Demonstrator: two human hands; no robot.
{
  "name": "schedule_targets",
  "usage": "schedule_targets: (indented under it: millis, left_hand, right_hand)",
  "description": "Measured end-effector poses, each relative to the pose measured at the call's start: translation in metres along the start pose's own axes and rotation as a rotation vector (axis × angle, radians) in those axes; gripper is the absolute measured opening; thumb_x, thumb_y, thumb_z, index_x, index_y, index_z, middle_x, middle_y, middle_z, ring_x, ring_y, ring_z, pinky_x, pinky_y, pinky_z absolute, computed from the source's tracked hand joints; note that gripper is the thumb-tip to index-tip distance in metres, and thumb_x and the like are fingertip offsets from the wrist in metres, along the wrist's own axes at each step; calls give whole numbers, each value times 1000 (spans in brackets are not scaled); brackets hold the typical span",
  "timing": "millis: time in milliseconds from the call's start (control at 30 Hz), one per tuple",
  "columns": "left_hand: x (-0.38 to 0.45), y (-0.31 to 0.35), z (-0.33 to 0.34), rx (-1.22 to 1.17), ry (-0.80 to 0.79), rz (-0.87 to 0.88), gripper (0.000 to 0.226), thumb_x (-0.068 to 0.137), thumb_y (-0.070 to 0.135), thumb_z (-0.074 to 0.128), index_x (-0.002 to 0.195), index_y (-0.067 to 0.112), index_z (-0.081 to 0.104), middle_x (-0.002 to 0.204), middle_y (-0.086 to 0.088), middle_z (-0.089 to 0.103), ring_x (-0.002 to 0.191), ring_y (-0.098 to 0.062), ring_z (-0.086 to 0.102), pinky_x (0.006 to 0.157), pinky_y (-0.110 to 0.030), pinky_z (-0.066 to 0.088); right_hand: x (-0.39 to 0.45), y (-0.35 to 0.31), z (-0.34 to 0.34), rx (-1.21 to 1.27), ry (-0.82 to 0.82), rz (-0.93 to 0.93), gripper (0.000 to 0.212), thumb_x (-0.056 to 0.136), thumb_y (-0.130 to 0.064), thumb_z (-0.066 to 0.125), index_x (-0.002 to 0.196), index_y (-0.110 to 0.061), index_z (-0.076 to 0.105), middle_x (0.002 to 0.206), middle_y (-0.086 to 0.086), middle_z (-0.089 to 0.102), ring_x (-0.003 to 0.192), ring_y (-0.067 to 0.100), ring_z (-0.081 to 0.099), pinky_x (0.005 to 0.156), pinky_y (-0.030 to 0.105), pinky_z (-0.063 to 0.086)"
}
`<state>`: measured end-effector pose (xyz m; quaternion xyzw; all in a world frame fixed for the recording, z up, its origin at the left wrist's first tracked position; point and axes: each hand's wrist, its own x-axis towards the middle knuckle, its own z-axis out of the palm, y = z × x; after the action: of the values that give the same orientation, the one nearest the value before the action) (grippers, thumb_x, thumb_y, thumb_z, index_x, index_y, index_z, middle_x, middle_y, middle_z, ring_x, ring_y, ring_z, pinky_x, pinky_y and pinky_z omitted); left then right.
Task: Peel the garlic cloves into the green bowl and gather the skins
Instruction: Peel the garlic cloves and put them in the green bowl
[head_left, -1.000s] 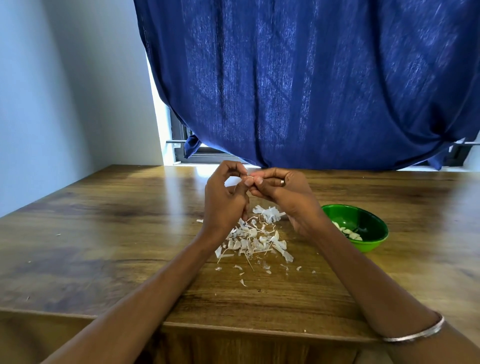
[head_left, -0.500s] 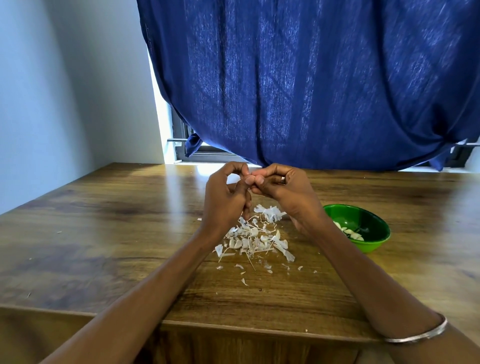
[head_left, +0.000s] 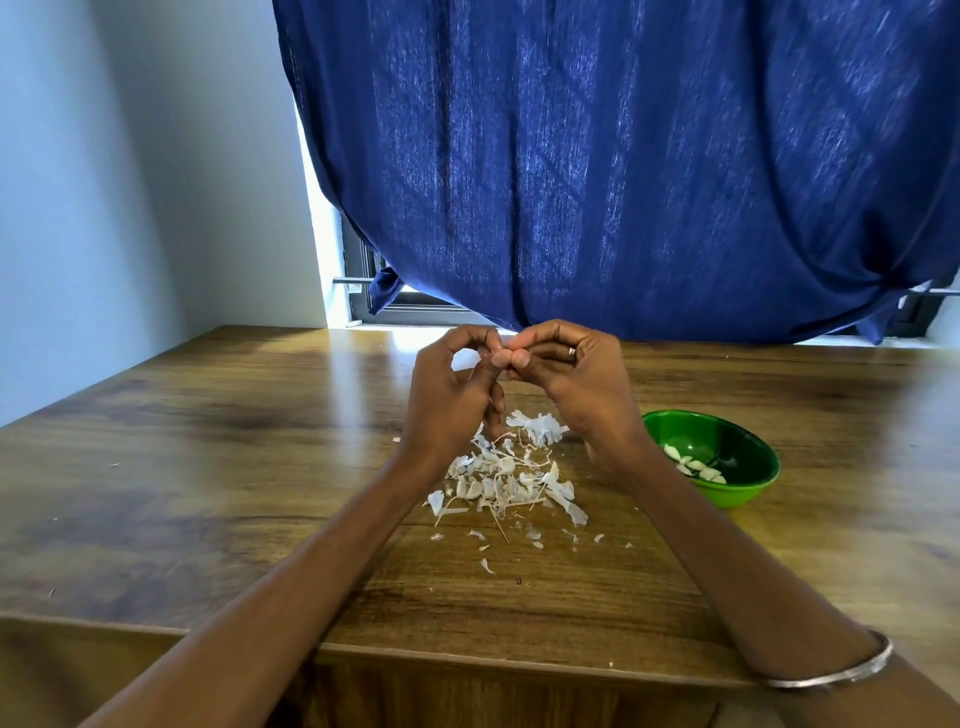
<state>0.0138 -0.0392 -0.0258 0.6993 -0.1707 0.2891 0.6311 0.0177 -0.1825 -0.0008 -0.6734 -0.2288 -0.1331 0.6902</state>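
a garlic clove (head_left: 503, 347), barely visible, is pinched between the fingertips of left hand (head_left: 451, 402) and right hand (head_left: 574, 387), held above the skins (head_left: 506, 480) so peelings drop there; green bowl (head_left: 748, 486) is kept beside the right wrist, peeled cloves (head_left: 693, 464) inside

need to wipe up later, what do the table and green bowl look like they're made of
Table: looks like wood or a wood-look laminate, brown grain with a smooth semi-gloss finish that reflects the window light.
Green bowl: probably plastic or melamine, going by the uniform bright colour, thin rim and glossy highlights; glazed ceramic can't be ruled out.
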Motion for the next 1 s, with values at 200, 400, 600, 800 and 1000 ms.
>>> schedule_targets:
  millis: [200, 400, 600, 800, 1000]
  left_hand:
    - [0, 1, -1, 12, 13, 12, 3, 98, 2, 66, 97, 1, 63, 73, -31, 58, 45, -26, 52, 39, -28, 46]
    - [-2, 0, -1, 48, 36, 13, 5, 97, -4, 64, 100, 0, 64, 65, -4, 54, 44, -15, 53, 39, -25, 46]
    - [-4, 4, 0, 119, 57, 85, 8, 98, -8, 59, 99, -1, 63, 73, -25, 55, 40, -10, 52, 38, -25, 47]
    - [-6, -1, 2, 88, 63, 76, 8, 99, -8, 57, 95, -1, 61, 52, 2, 50, 35, -13, 50, 36, -50, 51]
    - [-5, 2, 5, 38, 78, 49, 7, 102, -4, 55, 97, 1, 57, 67, -15, 48, 42, -22, 49, 39, -46, 54]
  right_hand:
    - [2, 3, 1, -26, -23, 59, 17, 85, -1, 74, 101, -5, 73, 94, 12, 76, 85, 18, 75, 83, 31, 62]
    - [0, 2, 1, 32, -44, 119, 24, 85, 3, 74, 101, -15, 67, 87, 13, 74, 82, 10, 72, 77, 20, 58]
    - [-2, 2, 4, 64, -36, 164, 25, 85, 1, 75, 97, -17, 61, 85, 11, 71, 82, 13, 72, 83, 25, 57]
    - [-3, 5, 8, 91, -12, 120, 25, 84, 4, 74, 96, -12, 58, 77, 4, 69, 80, 10, 69, 78, 24, 58]
    - [-2, 8, 9, 73, 46, 79, 31, 81, -4, 81, 107, -11, 65, 98, 12, 76, 98, 18, 74, 91, 36, 59]
